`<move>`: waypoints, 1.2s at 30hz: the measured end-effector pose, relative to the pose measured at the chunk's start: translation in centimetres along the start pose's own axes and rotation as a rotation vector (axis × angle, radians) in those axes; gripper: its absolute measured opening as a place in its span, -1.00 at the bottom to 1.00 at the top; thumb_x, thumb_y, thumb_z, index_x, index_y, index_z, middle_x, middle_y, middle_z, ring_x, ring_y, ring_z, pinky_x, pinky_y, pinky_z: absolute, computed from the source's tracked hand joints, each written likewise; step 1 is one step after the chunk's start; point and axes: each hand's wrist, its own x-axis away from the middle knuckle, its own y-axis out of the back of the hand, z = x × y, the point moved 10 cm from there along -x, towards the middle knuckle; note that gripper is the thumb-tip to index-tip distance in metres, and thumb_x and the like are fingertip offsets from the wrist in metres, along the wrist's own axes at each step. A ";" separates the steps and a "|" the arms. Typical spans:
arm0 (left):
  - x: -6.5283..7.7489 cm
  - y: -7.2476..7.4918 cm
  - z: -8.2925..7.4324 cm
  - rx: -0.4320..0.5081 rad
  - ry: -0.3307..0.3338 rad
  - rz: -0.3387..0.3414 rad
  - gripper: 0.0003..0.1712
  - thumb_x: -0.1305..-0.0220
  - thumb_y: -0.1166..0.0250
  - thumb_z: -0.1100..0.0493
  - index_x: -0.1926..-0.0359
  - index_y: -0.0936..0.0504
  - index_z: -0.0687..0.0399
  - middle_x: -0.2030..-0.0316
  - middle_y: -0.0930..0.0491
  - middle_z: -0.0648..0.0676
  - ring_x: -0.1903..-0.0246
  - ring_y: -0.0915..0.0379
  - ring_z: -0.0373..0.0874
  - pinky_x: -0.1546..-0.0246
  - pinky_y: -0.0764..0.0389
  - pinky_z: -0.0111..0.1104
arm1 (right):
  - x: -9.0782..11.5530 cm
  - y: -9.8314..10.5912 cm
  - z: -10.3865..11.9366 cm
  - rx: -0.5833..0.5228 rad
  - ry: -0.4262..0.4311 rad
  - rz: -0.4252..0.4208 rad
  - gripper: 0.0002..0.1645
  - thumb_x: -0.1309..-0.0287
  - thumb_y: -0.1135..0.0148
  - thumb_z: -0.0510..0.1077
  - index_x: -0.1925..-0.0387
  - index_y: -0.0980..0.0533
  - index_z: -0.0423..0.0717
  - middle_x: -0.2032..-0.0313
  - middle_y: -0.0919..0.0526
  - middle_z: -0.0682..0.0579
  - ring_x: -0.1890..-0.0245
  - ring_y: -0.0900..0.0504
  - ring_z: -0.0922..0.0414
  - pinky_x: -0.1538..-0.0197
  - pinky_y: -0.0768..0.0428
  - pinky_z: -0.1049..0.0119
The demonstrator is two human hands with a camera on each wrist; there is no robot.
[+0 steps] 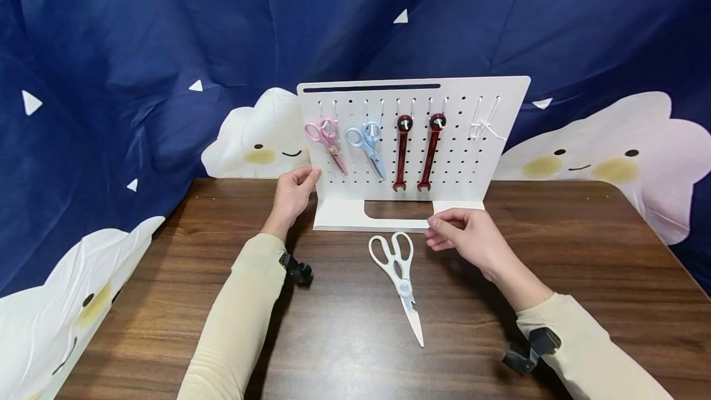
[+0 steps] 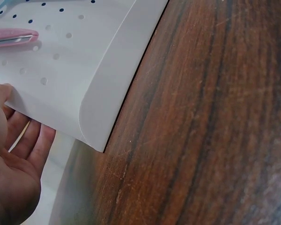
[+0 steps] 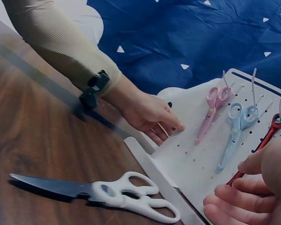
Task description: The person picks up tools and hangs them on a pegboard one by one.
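Note:
A white pegboard stand (image 1: 450, 165) stands upright on the table. At its left edge my left hand (image 1: 294, 193) grips the panel, thumb on the front and fingers behind, as the left wrist view also shows. My right hand (image 1: 469, 236) hovers by the front lip of the base, fingers loosely curled with nothing seen between them. White kitchen scissors (image 1: 403, 289) lie on the table before the stand, handles toward it. On the hooks hang pink scissors (image 1: 329, 141), light blue scissors (image 1: 369, 148) and two red wrenches (image 1: 402, 153).
A further pair of white hooks (image 1: 486, 122) at the panel's right carries no tool. Dark wood table (image 1: 344, 338) surrounds the stand. Behind it hangs a blue cloth (image 1: 233, 23) printed with clouds and triangles.

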 end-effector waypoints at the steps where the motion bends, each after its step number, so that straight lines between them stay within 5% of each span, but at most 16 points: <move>1: 0.0 0.0 0.0 0.000 0.002 0.000 -0.53 -0.62 -0.30 0.03 -0.25 -0.71 0.33 -0.11 -0.76 0.37 0.04 -0.73 0.12 -0.04 -0.74 -0.31 | 0.2 -0.2 -0.2 -0.002 -0.005 0.006 -0.62 -0.57 -0.15 -0.34 -0.12 -0.50 -0.70 0.24 -0.82 -0.26 0.35 -0.83 0.17 0.14 -0.85 0.23; 11: -0.1 0.2 0.1 0.006 -0.002 -0.004 -0.54 -0.62 -0.29 0.03 -0.24 -0.71 0.33 -0.10 -0.76 0.38 0.12 -0.70 0.00 -0.18 -0.73 -0.02 | 2.0 -2.3 -2.0 -0.049 -0.048 0.101 -0.60 -0.56 -0.17 -0.33 -0.12 -0.48 -0.71 0.36 -0.77 -0.09 0.45 -0.78 0.19 0.26 -0.83 0.25; 25: 0.2 0.0 -0.1 0.009 0.000 -0.003 -0.55 -0.62 -0.29 0.04 -0.23 -0.72 0.35 -0.11 -0.76 0.39 0.03 -0.72 0.18 0.04 -0.69 -0.41 | 3.5 -5.3 -4.4 -0.009 -0.138 0.159 -0.65 -0.46 -0.31 -0.23 0.00 -0.59 -0.54 0.50 -0.63 -0.02 0.60 -0.65 0.19 0.49 -0.76 0.21; 36: 0.3 0.0 -0.1 -0.011 0.007 -0.007 -0.54 -0.63 -0.28 0.04 -0.25 -0.70 0.34 -0.13 -0.75 0.37 0.00 -0.74 0.17 -0.12 -0.74 -0.20 | 4.3 -6.4 -5.9 0.060 -0.185 0.162 -0.64 -0.37 -0.44 -0.16 0.07 -0.60 -0.44 0.62 -0.52 0.05 0.77 -0.58 0.23 0.65 -0.68 0.17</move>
